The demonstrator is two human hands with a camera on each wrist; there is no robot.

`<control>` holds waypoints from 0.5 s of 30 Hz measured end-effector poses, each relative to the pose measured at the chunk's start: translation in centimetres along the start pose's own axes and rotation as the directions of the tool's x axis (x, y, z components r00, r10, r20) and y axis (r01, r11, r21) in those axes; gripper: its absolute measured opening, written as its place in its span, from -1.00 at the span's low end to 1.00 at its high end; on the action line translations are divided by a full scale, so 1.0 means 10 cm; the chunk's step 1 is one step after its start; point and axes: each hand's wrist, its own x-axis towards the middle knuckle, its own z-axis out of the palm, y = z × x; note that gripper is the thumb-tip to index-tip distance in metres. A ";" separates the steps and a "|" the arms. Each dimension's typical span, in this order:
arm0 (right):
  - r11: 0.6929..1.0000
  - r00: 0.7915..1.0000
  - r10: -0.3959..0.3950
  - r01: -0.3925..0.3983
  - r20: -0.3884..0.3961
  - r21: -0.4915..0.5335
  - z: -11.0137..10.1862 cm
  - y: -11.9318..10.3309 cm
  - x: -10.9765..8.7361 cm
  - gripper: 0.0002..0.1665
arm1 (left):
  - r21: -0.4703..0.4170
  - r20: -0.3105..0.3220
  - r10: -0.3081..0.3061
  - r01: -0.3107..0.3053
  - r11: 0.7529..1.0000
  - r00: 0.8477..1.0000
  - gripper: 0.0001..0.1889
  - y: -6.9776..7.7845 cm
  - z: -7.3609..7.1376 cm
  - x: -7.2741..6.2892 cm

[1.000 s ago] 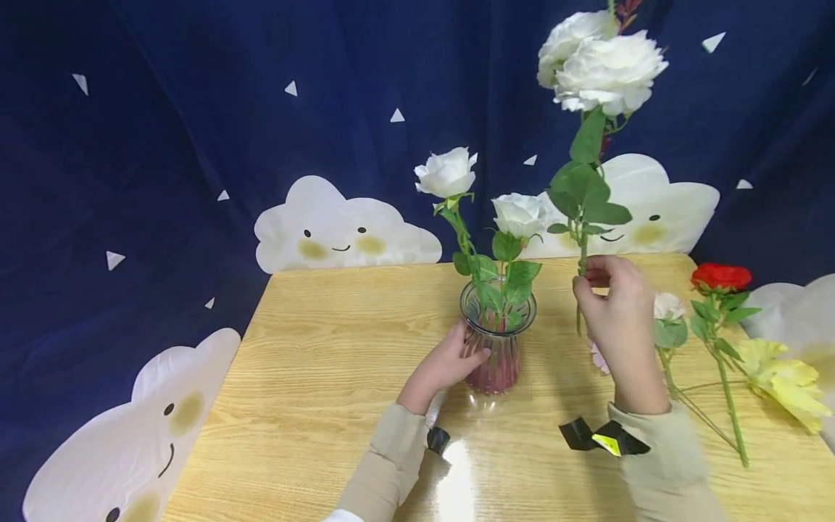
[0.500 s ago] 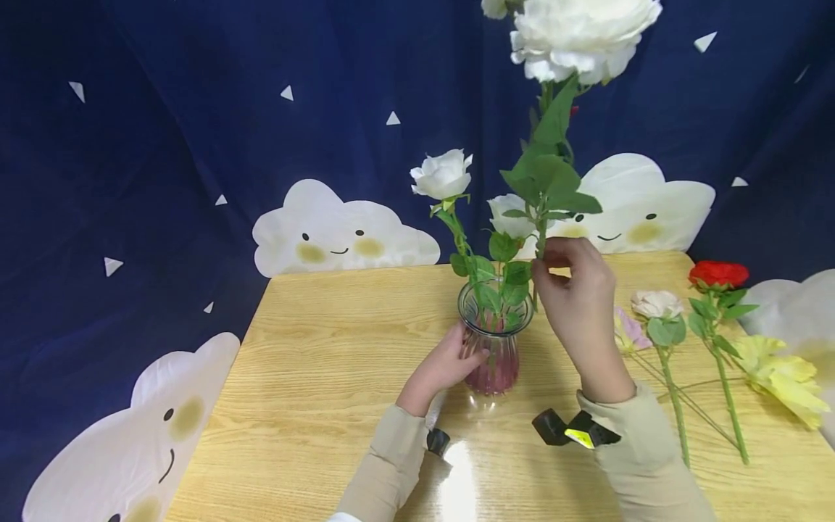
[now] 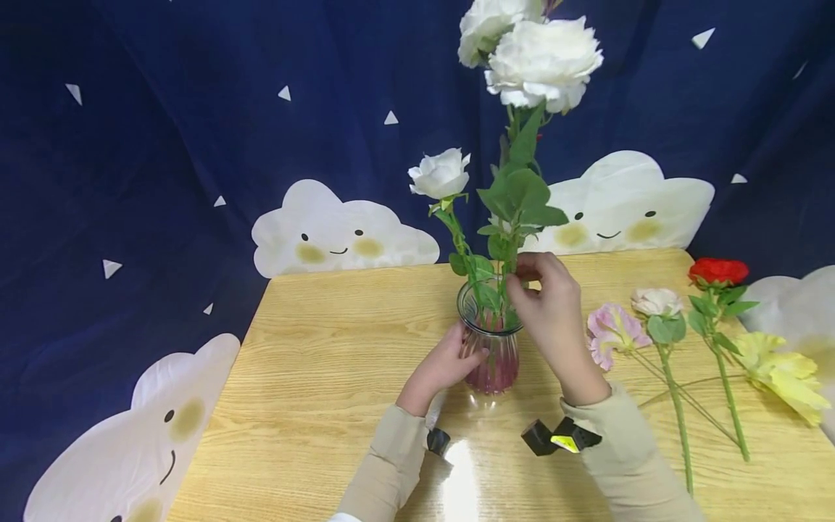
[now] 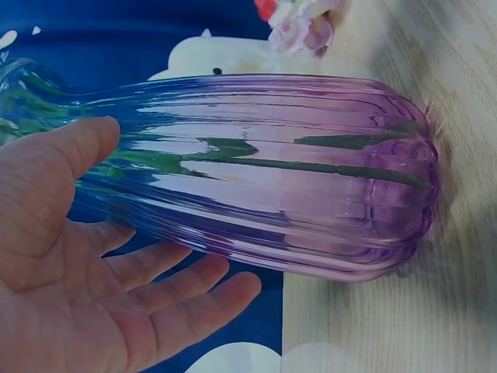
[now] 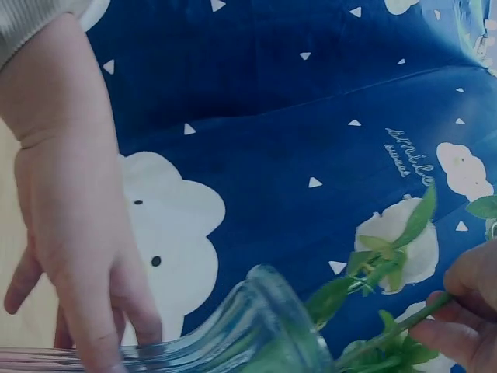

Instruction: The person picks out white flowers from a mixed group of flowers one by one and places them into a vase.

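Note:
My left hand (image 3: 443, 362) holds the ribbed glass vase (image 3: 497, 366), clear above and pink below, with the thumb in front. In the left wrist view its fingers lie along the side of the glass (image 4: 311, 217), and green stems show inside. Just above the rim, my right hand (image 3: 551, 308) pinches the stem of a tall artificial white flower (image 3: 544, 61) with large ruffled blooms. The right wrist view shows the stem (image 5: 396, 330) between thumb and fingers, close to the mouth of the vase. A white rose (image 3: 439, 174) stands in the vase; another is mostly hidden behind leaves.
On the right of the wooden table (image 3: 326, 348) lie a pink flower (image 3: 613, 330), a pale rose (image 3: 657, 303), a red flower (image 3: 717, 271) and a yellow flower (image 3: 783, 373). A dark blue curtain (image 3: 352, 87) with white clouds hangs behind.
My right hand has moved left with the tall white flower, from beside the vase to over its mouth. The left hand stays on the vase. The pink flower has come into full view.

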 end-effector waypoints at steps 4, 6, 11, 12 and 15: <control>1.000 1.000 -0.006 0.006 0.022 -0.003 0.05 0.06 -0.03 -0.81 | 0.011 -0.001 0.007 -0.007 1.000 1.000 -0.37 0.00 0.01 0.00; 1.000 0.999 -0.004 0.004 0.037 -0.010 0.08 0.08 -0.05 -0.80 | 0.007 -0.002 0.019 -0.019 1.000 1.000 -0.36 -0.01 0.01 0.00; 1.000 0.998 0.006 -0.006 0.058 0.000 0.13 0.11 -0.08 -0.78 | -0.029 -0.001 0.043 -0.043 0.999 0.999 -0.34 -0.03 0.02 0.01; 1.000 0.998 0.003 -0.004 0.057 0.007 0.13 0.11 -0.08 -0.78 | -0.035 0.000 0.044 -0.044 0.998 0.999 -0.33 -0.03 0.02 0.01; 1.000 0.999 -0.005 0.004 0.045 0.026 0.14 0.10 -0.08 -0.80 | -0.037 0.005 0.034 -0.034 0.999 0.999 -0.33 -0.04 0.02 0.01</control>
